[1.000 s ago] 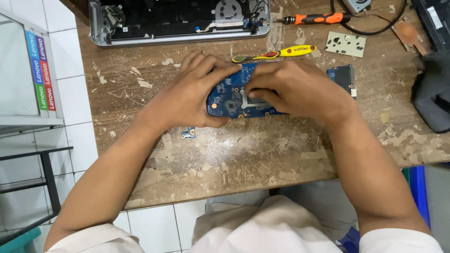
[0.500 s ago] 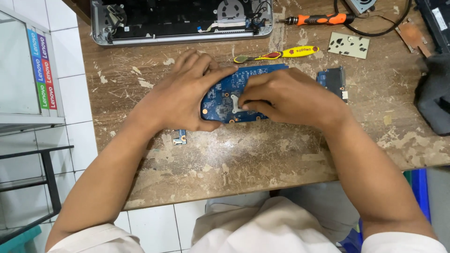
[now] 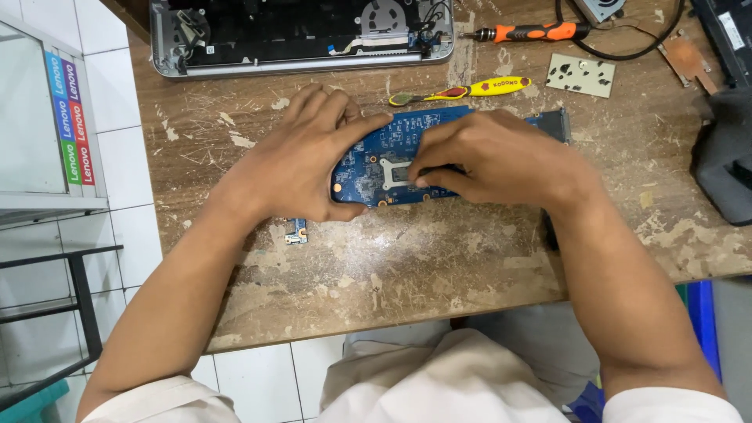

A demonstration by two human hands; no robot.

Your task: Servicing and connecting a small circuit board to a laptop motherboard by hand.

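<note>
**Both hands on the blue circuit board, now drawn closer to the tabletop edge**

At the far left, a small blue connector piece [image 3: 296,230] lies on the worn wooden tabletop [image 3: 407,274], just below the left wrist. The left hand [image 3: 301,160] curls around the left end of the blue circuit board [image 3: 376,168], thumb under its near corner and fingers over its far edge; its grip is clamped on the board. The board lies flat, or nearly so, in the middle of the tabletop, between the two hands. The right hand [image 3: 493,157] covers the board's right half, its fingertips pressed together at the metal-framed square near the middle; whether they pinch something small there cannot be told.

Compared with a second ago, the board has shifted slightly leftward and the left hand has wrapped further round its end, which suggests the person is steadying it for fine work at the centre.

Beyond the board lie a yellow pry tool [image 3: 462,90], an open laptop chassis [image 3: 301,35] and an orange-handled screwdriver [image 3: 529,33].
</note>
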